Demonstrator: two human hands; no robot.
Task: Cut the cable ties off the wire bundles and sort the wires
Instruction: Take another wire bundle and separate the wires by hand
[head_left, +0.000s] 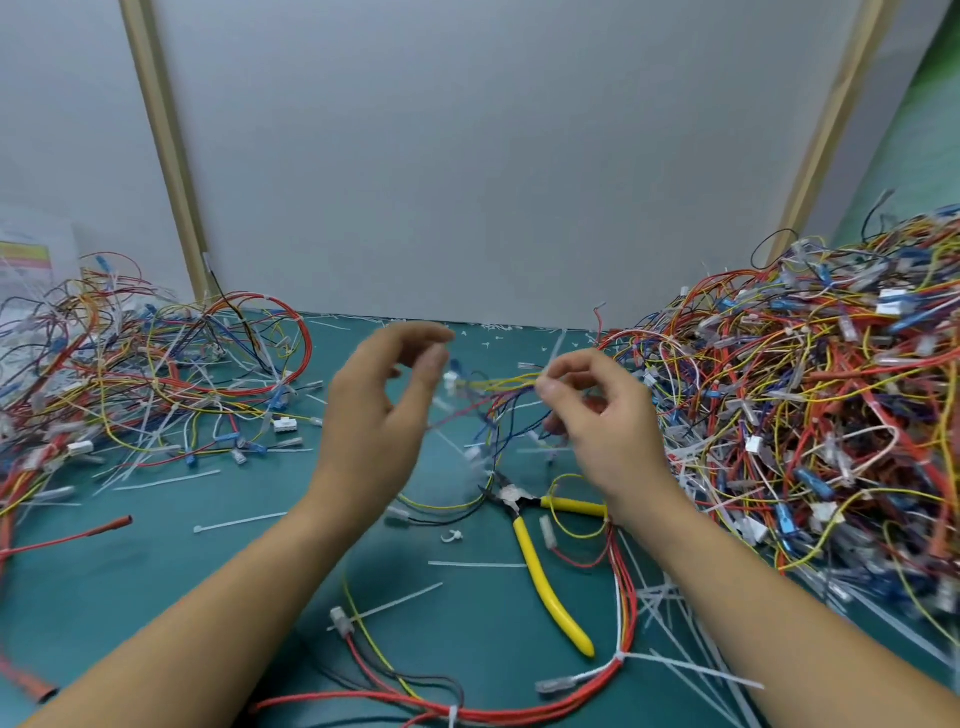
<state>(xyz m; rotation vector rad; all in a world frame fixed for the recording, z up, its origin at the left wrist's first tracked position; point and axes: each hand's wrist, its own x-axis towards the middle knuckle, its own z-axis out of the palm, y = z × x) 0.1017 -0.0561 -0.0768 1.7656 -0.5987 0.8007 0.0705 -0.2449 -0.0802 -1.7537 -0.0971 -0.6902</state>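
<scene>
My right hand (597, 415) pinches a small bundle of thin yellow, blue and red wires (498, 385) between thumb and forefinger, lifted above the green matted surface (156, 571) and hanging between my two hands. My left hand (382, 410) is loosely curved, thumb apart from the fingers, and grips nothing I can make out. It is blurred, so I can't say whether a fingertip touches the bundle's white plastic connector (451, 379).

I expect these wires to be very light and limp. They will droop, swing and snag on anything nearby, so I'd hold them close to the connector or right beside a tie, where the strands stay gathered. Pulling on a single strand would likely just tighten the tangle.

The yellow-handled cutters (540, 566) lie flat just below my right wrist, easy to reach.

The tall tangled heap of multicoloured wire bundles (805, 415) crowds my right forearm, and a lower spread pile of loose wires (130, 374) sits well off to the left. The clear lane between them is strewn with cut white cable ties (166, 479), and near me lies a long red wire bundle (626, 597) with its ties still on.
</scene>
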